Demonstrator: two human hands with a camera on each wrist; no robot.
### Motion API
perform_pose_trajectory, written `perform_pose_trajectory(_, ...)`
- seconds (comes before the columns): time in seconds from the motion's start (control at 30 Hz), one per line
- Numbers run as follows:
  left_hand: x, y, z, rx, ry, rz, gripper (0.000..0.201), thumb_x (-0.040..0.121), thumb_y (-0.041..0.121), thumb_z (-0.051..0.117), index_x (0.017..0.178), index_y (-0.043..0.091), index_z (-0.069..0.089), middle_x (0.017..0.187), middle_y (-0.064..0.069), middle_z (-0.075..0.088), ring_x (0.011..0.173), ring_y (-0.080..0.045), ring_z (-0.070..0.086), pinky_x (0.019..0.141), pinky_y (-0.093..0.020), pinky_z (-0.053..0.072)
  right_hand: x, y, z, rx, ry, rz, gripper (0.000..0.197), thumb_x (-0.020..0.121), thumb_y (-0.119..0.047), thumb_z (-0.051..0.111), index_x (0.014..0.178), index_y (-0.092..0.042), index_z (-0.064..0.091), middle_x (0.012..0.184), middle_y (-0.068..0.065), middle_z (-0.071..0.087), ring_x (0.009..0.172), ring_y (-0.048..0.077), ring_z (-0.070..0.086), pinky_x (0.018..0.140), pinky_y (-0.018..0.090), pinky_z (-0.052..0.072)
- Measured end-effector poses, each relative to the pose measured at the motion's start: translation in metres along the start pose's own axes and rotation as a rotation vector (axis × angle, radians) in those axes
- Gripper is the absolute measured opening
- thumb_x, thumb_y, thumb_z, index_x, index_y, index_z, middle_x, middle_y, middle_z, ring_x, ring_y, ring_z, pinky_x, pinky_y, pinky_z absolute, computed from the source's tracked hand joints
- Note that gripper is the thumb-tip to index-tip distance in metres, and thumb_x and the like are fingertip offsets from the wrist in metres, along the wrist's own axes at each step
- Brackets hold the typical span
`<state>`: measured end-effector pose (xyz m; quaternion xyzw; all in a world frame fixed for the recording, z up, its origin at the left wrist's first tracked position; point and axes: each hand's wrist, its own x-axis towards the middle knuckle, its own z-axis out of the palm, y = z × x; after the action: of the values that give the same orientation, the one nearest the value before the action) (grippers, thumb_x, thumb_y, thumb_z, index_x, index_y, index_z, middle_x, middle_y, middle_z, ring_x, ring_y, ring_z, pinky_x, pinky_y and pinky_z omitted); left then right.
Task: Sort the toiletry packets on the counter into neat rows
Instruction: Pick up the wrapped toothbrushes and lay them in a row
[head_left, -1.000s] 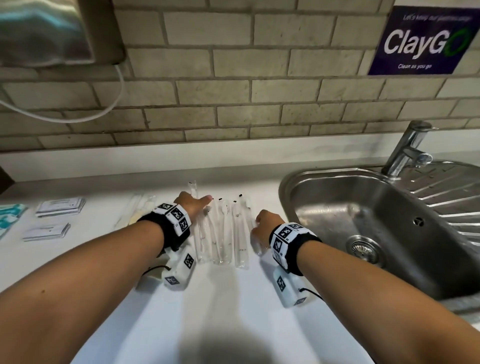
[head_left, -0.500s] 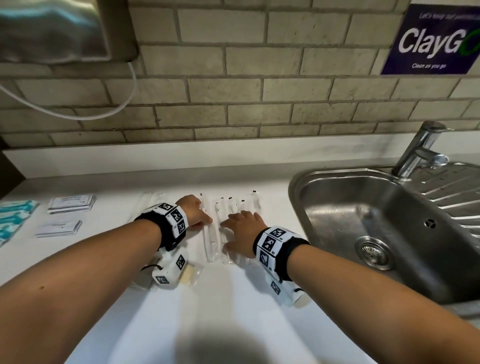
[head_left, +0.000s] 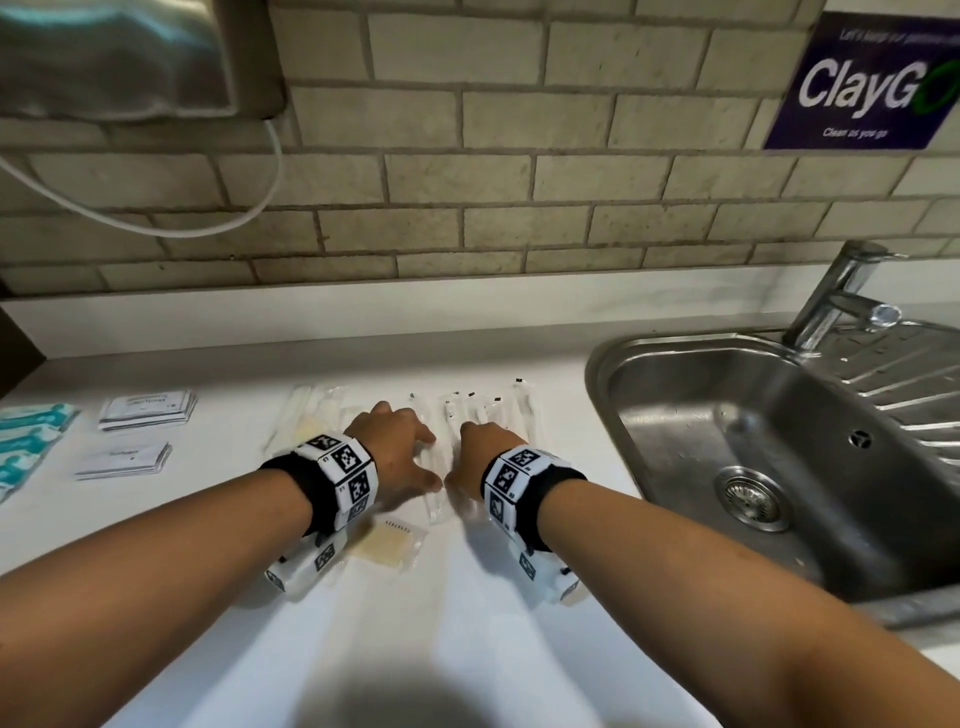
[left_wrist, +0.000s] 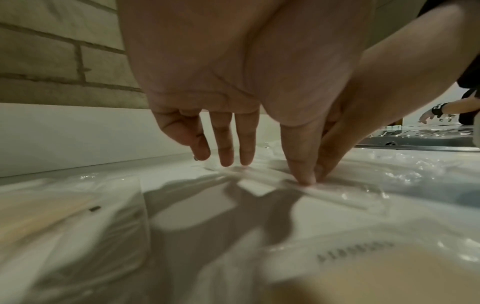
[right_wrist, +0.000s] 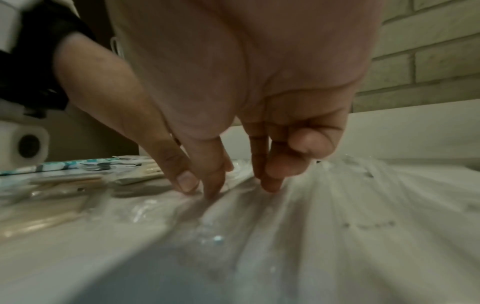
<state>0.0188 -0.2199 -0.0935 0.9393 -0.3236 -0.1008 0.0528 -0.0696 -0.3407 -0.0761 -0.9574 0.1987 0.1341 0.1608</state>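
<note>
Left hand: my left hand (head_left: 397, 451) is spread, fingertips (left_wrist: 306, 179) pressing down on the clear packets (head_left: 485, 415), holding nothing.
Right hand: my right hand (head_left: 475, 454) sits just beside it, straight fingers (right_wrist: 270, 185) pressing the same plastic.
Packets: I see them side by side on the counter (head_left: 467, 623), left of the sink (head_left: 727, 364).
Other packets: a yellowish packet (head_left: 387, 543) lies near my left wrist; white sachets (head_left: 148, 410) lie far left.

Clear long packets (head_left: 470, 415) side-by-side on counter (head_left: 467, 623).
</note>
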Motion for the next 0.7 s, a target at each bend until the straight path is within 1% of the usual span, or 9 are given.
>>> perform_pose_trajectory(0.07, 0.000, -0.004, -0.001, 0.037, -0.010, -0.006, 0.079, 0.058, 0.073, 0.067, 0.128, 0.037, 0.056, 0.118, 0.003, 0.057, 0.109, -0.021, 0.049, 0.089, -0.037, 0.046, 0.004, -0.003, 0.004, -0.009, 0.003, 0.035, 0.039, 0.074, -0.011, 0.071, 0.108, -0.008, 0.051, 0.075, 0.001, 0.048, 0.065, 0.020, 0.053, 0.055, 0.028, 0.045)
perform_pose_trajectory(0.13, -0.001, -0.008, -0.005, 0.091, -0.035, 0.011, 0.078, 0.062, 0.074, 0.063, 0.129, 0.034, 0.057, 0.117, 0.003, 0.059, 0.111, -0.023, 0.047, 0.089, -0.038, 0.043, 0.008, -0.007, 0.005, -0.132, -0.019, 0.041, 0.039, 0.079, -0.011, 0.066, 0.115, -0.005, 0.051, 0.078, 0.002, 0.048, 0.065, 0.016, 0.053, 0.057, 0.026, 0.046)
perform_pose_trajectory(0.2, -0.003, -0.008, -0.011, 0.144, -0.060, 0.038, 0.063, 0.070, 0.069, 0.063, 0.120, 0.030, 0.062, 0.111, 0.003, 0.061, 0.112, -0.023, 0.045, 0.087, -0.037, 0.039, 0.008, -0.011, -0.001, -0.253, -0.065, 0.012, 0.040, 0.085, -0.013, 0.063, 0.120, -0.002, 0.047, 0.102, 0.005, 0.053, 0.090, 0.021, 0.060, 0.077, 0.030, 0.051)
perform_pose_trajectory(0.27, -0.003, -0.009, -0.016, 0.195, -0.091, 0.082, 0.046, 0.075, 0.066, 0.062, 0.099, 0.027, 0.066, 0.097, 0.006, 0.063, 0.107, -0.022, 0.045, 0.080, -0.036, 0.035, 0.009, -0.017, -0.008, -0.258, -0.061, -0.026, 0.034, 0.088, -0.015, 0.062, 0.119, -0.004, 0.054, 0.113, 0.008, 0.054, 0.106, 0.026, 0.058, 0.082, 0.031, 0.047)
perform_pose_trajectory(0.33, 0.001, -0.012, -0.016, 0.210, -0.120, 0.099, 0.045, 0.074, 0.067, 0.060, 0.089, 0.025, 0.063, 0.088, 0.008, 0.062, 0.099, -0.020, 0.044, 0.077, -0.036, 0.030, 0.013, -0.023, -0.011, -0.264, -0.143, -0.036, 0.012, 0.088, -0.019, 0.062, 0.097, -0.012, 0.066, 0.090, 0.002, 0.056, 0.096, 0.025, 0.061, 0.078, 0.025, 0.049)
perform_pose_trajectory(0.4, 0.001, -0.015, -0.015, 0.204, -0.126, 0.118, 0.049, 0.073, 0.067, 0.060, 0.097, 0.025, 0.066, 0.093, 0.008, 0.064, 0.099, -0.020, 0.043, 0.079, -0.035, 0.030, 0.022, -0.021, -0.005, -0.209, -0.254, 0.035, 0.014, 0.083, -0.028, 0.067, 0.073, -0.019, 0.062, 0.072, -0.005, 0.054, 0.079, 0.021, 0.061, 0.079, 0.025, 0.053)
perform_pose_trajectory(0.47, -0.002, -0.015, -0.016, 0.174, -0.096, 0.131, 0.054, 0.074, 0.065, 0.062, 0.112, 0.027, 0.066, 0.107, 0.008, 0.066, 0.108, -0.020, 0.044, 0.085, -0.035, 0.032, 0.025, -0.016, -0.003, -0.073, -0.168, 0.039, 0.011, 0.081, -0.028, 0.070, 0.085, -0.019, 0.066, 0.084, -0.001, 0.064, 0.084, 0.024, 0.065, 0.082, 0.034, 0.057)
perform_pose_trajectory(0.53, -0.006, -0.012, -0.017, 0.125, -0.046, 0.133, 0.061, 0.075, 0.062, 0.065, 0.126, 0.030, 0.059, 0.120, 0.007, 0.062, 0.118, -0.019, 0.042, 0.094, -0.035, 0.032, 0.020, -0.011, -0.003, 0.070, -0.049, 0.035, 0.026, 0.084, -0.020, 0.066, 0.107, -0.008, 0.065, 0.106, 0.011, 0.067, 0.098, 0.030, 0.067, 0.086, 0.040, 0.057)
perform_pose_trajectory(0.7, -0.001, -0.003, -0.023, 0.025, 0.001, 0.231, 0.059, 0.082, 0.059, 0.060, 0.134, 0.031, 0.052, 0.137, 0.008, 0.053, 0.125, -0.019, 0.037, 0.103, -0.038, 0.032, 0.012, 0.005, -0.009, 0.051, 0.063, 0.085, 0.030, 0.083, -0.041, 0.068, 0.082, -0.014, 0.058, 0.084, 0.004, 0.066, 0.078, 0.022, 0.066, 0.068, 0.030, 0.053)
